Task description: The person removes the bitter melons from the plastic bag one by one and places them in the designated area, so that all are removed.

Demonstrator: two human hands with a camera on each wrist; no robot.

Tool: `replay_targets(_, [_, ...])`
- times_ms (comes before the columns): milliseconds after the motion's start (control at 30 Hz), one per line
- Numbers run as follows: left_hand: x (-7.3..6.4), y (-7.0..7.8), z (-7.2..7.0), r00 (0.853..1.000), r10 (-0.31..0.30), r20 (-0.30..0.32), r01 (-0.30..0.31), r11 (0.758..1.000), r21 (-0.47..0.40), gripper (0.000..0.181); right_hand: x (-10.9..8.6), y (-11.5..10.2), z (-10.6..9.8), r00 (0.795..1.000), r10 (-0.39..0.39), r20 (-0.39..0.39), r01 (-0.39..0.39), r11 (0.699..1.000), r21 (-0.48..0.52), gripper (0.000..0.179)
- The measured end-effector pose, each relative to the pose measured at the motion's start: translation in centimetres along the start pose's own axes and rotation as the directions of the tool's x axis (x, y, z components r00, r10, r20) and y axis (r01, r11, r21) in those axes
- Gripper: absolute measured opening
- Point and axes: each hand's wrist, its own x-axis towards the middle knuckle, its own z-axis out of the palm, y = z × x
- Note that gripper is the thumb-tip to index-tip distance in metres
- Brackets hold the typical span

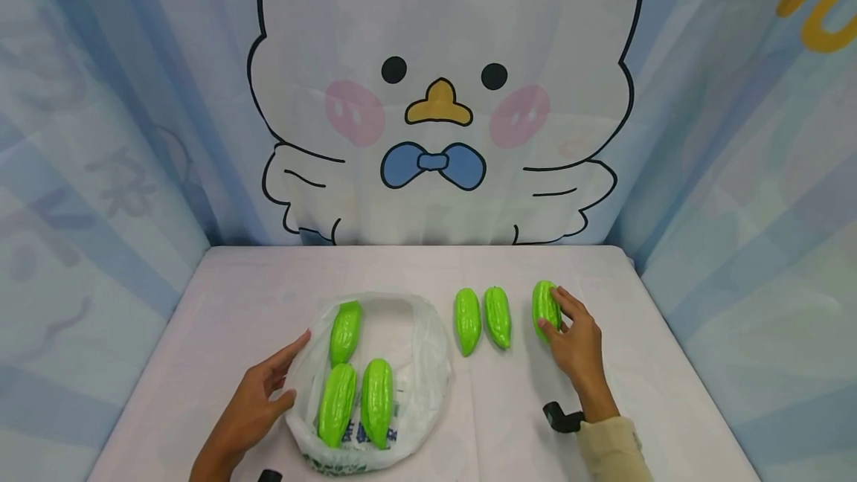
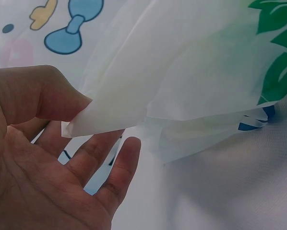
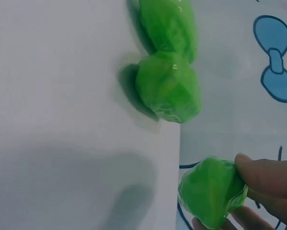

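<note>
My right hand [image 1: 577,341] grips a bright green, ridged toy bitter melon [image 1: 545,307], thumb and fingers on its right side; the right wrist view shows this bitter melon [image 3: 210,191] end-on. To its left, two similar bitter melons [image 1: 467,322] [image 1: 498,317] lie side by side on the table. A white plastic bag [image 1: 428,393] stands wide open at the left, its rim rolled outward, with three bitter melons [image 1: 344,333] [image 1: 337,404] [image 1: 377,402] inside. At the bag's left edge, my left hand [image 1: 257,404] holds a fold of plastic [image 2: 110,105] between thumb and fingers.
A pale cloth covers the table [image 1: 502,422]. Printed curtains close off the back [image 1: 435,13], the left [image 1: 80,244] and the right [image 1: 770,244]. Black wrist mounts [image 1: 562,419] sit beside both wrists.
</note>
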Motion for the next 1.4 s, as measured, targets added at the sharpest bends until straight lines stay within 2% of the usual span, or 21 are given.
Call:
replay_targets(567, [-0.1, 0.1, 0.1, 1.000, 0.005, 0.002, -0.005, 1.000, -0.003, 0.086, 1.5, 2.6, 1.2, 0.996, 0.063, 0.067, -0.060, 0.997, -0.048, 0.070])
replay_targets(767, [0.0, 0.1, 0.1, 1.000, 0.011, 0.010, -0.011, 1.000, -0.014, 0.087, 1.5, 2.8, 1.4, 0.996, 0.043, 0.080, -0.039, 0.998, -0.042, 0.068])
replay_targets(1067, [0.2, 0.3, 0.2, 1.000, -0.003, 0.008, 0.003, 1.000, 0.004, 0.087, 1.7, 2.2, 1.5, 0.990, 0.080, 0.112, -0.073, 0.995, -0.071, 0.067])
replay_targets(1233, [0.3, 0.6, 0.1, 1.000, 0.001, 0.008, -0.001, 1.000, 0.010, 0.086, 1.6, 1.9, 1.1, 0.994, 0.064, 0.084, -0.054, 0.992, -0.118, 0.070])
replay_targets(1400, [0.2, 0.5, 0.2, 1.000, -0.004, 0.006, 0.004, 1.000, 0.007, 0.086, 1.1, 1.2, 0.7, 1.000, 0.004, 0.028, -0.001, 0.993, -0.121, 0.070])
